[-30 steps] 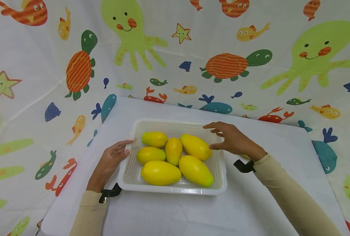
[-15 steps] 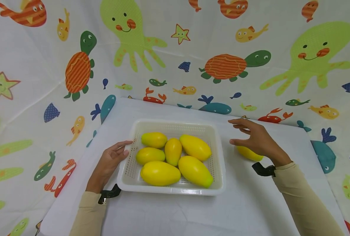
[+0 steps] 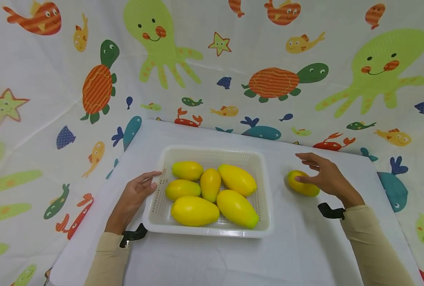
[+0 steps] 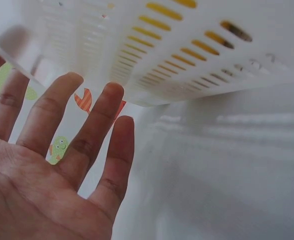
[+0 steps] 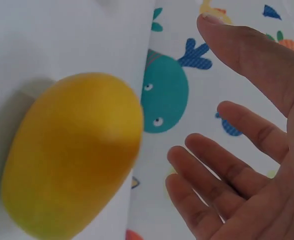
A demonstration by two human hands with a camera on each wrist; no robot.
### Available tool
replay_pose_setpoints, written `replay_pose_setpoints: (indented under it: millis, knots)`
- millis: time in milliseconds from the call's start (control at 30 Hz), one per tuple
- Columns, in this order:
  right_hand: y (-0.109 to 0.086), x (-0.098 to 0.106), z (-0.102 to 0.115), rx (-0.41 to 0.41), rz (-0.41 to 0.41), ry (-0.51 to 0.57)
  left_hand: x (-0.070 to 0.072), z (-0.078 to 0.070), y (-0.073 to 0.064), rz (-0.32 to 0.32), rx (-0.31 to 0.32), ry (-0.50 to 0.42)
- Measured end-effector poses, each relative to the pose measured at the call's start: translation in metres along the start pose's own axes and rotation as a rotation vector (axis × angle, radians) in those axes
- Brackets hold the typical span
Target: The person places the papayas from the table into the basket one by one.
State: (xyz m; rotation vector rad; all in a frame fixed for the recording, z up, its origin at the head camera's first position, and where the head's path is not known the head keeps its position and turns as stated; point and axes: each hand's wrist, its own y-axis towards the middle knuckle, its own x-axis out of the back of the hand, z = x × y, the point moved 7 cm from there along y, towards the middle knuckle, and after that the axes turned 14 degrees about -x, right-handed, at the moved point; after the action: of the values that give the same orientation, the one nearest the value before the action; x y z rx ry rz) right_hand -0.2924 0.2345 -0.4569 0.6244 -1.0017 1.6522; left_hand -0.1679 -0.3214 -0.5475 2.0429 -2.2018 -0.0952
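A white plastic basket [image 3: 208,231] holds several yellow mango-like fruits [image 3: 195,211], some with greenish tips. My left hand [image 3: 134,196] is at the basket's left rim, fingers loosely extended. In the left wrist view, the fingers [image 4: 89,130] spread beneath the slotted basket wall [image 4: 187,60]. A single yellow fruit [image 3: 302,183] lies on the table right of the basket. My right hand [image 3: 328,176] hovers over it, its thumb overlapping it in the head view. From the right wrist, this loose fruit [image 5: 77,155] stands apart from the spread fingers [image 5: 227,165] and thumb.
The table [image 3: 212,262] has a white cover. Behind it and at the left hangs a curtain [image 3: 204,39] printed with sea animals. Black straps [image 3: 330,211] with cameras sit at both wrists.
My right hand has moved right, away from over the basket's right side to the loose fruit, which has come into fuller view. My left hand stays at the rim.
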Motion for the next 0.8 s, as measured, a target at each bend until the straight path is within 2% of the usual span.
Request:
replay_pose_setpoints:
  millis: [400,600,800]
  knots:
    - [0.002,-0.019,-0.032,0.000,0.034,0.017,0.001,0.001,-0.001,-0.011,0.007,0.023]
    - [0.004,-0.028,-0.037,0.013,0.025,0.000,0.001,0.000,-0.001,-0.014,0.014,0.033]
    - [0.005,-0.033,-0.038,-0.010,0.033,-0.006,0.002,0.002,-0.002,-0.018,0.018,0.054]
